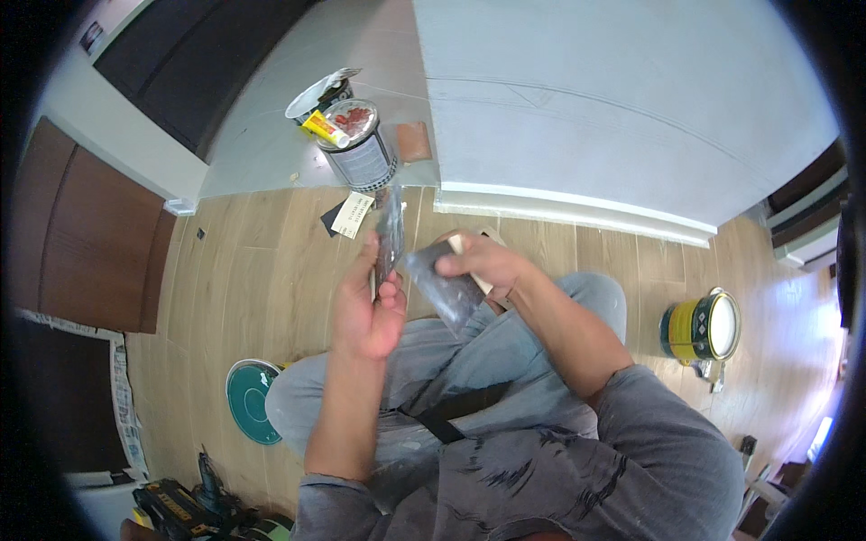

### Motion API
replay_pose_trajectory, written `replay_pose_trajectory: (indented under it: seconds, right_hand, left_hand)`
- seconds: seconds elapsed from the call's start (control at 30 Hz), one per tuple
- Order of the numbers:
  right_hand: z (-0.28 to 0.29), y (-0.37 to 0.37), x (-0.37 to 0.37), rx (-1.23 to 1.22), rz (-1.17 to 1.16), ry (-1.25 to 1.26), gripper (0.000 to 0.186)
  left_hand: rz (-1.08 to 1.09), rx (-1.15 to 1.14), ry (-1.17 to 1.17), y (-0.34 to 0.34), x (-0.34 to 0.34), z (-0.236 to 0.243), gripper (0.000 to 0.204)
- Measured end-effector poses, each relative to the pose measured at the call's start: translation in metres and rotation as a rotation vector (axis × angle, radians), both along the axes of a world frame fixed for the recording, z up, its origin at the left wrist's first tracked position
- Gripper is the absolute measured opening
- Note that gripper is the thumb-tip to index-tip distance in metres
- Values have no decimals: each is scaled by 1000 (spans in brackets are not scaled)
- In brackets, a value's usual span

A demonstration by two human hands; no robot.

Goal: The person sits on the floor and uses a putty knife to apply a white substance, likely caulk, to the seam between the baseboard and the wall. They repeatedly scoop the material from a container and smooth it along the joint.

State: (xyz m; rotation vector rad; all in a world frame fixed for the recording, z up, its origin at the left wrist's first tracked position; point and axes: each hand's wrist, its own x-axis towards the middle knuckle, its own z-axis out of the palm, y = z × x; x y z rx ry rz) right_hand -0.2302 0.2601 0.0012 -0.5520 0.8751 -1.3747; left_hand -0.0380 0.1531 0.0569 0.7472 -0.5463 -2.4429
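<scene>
In front of my chest, my left hand (372, 311) is closed on a thin flat metal scraper (391, 221), which stands upright and shows nearly edge-on. To its right, my right hand (487, 264) grips a second scraper (448, 293), a wide dark-grey plate with a pale strip along one side. My right thumb presses on its face, and its free edge slants down toward my lap. The two scrapers are close; whether they touch, I cannot tell. Beyond my left hand lies a cream printed card (353, 215) on the wood-look floor.
Ahead stands a metal can (365, 160) with reddish paste and a yellow tube (327, 129) on top, beside a white-rimmed tub (311, 97). A pale wall (613, 117) rises ahead. A green lid (253, 403) lies left, a yellow-banded can (695, 326) right, power tools (176, 509) lower left.
</scene>
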Motion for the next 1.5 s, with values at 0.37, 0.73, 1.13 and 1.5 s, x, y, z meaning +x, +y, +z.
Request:
replay_pose_trajectory:
  seconds: [0.37,0.73,1.13,1.5]
  right_hand:
    - [26,-57,-23,-164,-525,1526,32]
    - [-37,-168,-22,62,-723,1458,31]
    - [-34,-153,-11,-533,-836,1346,38]
    - [-72,-208,-32,141,-836,987,38]
  left_hand:
    - [-96,-1375,-963,-160,-57,-18,38]
    - [-172,-888,-718,-199,-83,-5,34]
    - [1,-350,-390,-237,-76,-47,18]
    - [25,-40,-138,-189,-63,-73,10]
